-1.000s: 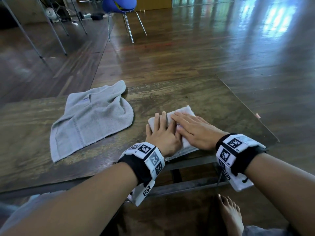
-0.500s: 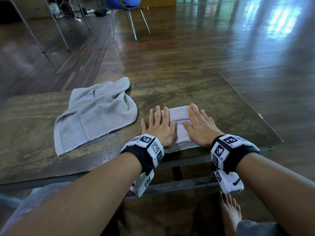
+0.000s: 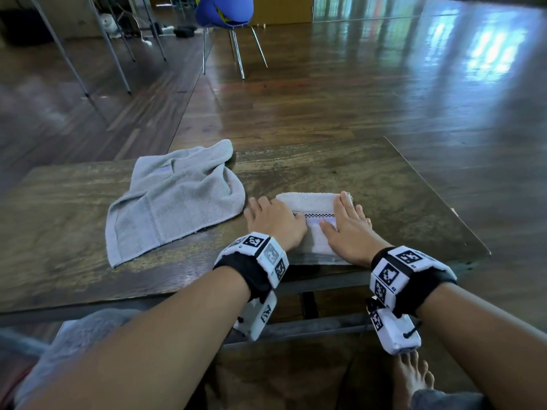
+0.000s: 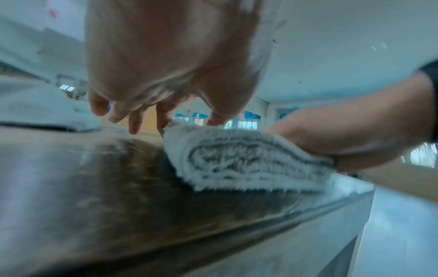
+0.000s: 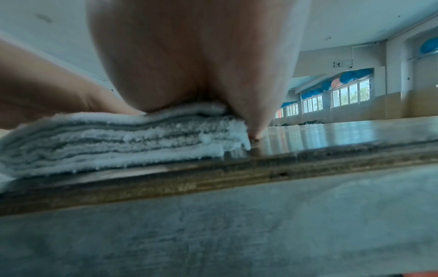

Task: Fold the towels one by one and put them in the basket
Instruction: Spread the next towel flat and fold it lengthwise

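A white towel (image 3: 313,202), folded into a thick small stack (image 4: 246,165), lies near the table's front edge. My left hand (image 3: 273,221) lies over its left side with fingers straight and spread, fingertips reaching past the towel's edge. My right hand (image 3: 350,229) presses flat on the right side of the white stack (image 5: 123,142), fingers straight. A grey towel (image 3: 174,196) lies unfolded and rumpled on the table to the left, clear of both hands. No basket shows in any view.
The dark wooden table (image 3: 340,170) ends just right of my right hand and right below my wrists. A blue chair (image 3: 225,13) stands on the wooden floor beyond. Grey cloth (image 3: 74,341) lies on my lap at lower left.
My hands have slid apart across the white towel, left hand to its left side, right hand to its right side. The checkered band in the middle now shows.
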`<control>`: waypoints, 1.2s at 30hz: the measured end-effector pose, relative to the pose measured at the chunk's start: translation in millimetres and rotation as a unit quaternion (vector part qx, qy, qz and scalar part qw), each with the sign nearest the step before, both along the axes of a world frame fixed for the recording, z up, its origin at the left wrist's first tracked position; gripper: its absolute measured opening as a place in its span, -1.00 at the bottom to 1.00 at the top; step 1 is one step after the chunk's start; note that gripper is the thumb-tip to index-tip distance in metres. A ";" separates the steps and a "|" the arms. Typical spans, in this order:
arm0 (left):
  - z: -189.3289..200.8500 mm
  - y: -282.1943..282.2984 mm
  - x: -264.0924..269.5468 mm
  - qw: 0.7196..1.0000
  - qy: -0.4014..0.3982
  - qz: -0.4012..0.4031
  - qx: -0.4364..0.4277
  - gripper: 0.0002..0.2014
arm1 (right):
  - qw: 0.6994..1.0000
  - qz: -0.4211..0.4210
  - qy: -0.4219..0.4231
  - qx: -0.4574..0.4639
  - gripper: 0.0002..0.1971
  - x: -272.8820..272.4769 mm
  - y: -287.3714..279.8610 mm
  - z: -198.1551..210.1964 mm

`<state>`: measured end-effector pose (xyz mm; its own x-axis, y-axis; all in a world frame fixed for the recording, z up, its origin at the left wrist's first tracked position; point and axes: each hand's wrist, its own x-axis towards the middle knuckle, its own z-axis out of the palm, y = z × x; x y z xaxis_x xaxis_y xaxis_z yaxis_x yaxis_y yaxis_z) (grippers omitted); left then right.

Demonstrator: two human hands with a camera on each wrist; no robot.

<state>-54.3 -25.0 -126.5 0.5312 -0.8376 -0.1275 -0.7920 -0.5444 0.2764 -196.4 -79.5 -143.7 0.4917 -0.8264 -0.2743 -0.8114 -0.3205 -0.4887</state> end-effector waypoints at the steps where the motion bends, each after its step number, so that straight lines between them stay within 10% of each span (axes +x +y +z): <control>1: 2.8 -0.3 -0.7 0.999 0.029 0.010 -0.017 -0.37 | 1.000 0.003 -0.012 0.001 -0.32 -2.7 -0.7 1.1; 11: 65.5 14.6 7.7 0.913 0.324 -0.033 -0.245 -0.85 | 0.970 -0.107 -0.211 0.055 -0.46 -6.5 -14.7 35.2; 15: 105.0 42.7 23.7 0.888 0.372 -0.023 -0.268 -0.66 | 0.929 -0.136 -0.302 0.163 -0.24 -0.9 -1.3 59.0; 20: 146.7 98.6 54.8 0.847 0.439 0.012 -0.300 -0.63 | 0.917 -0.064 -0.360 0.162 -0.52 37.9 36.6 117.5; 30: 142.1 259.2 157.4 0.735 0.444 0.161 -0.486 -0.57 | 0.949 0.159 -0.269 0.042 -0.89 184.0 157.9 198.4; 36: 83.5 362.6 202.1 0.669 0.437 0.285 -0.530 -0.61 | 0.951 0.262 -0.150 0.072 -0.34 278.8 251.6 178.9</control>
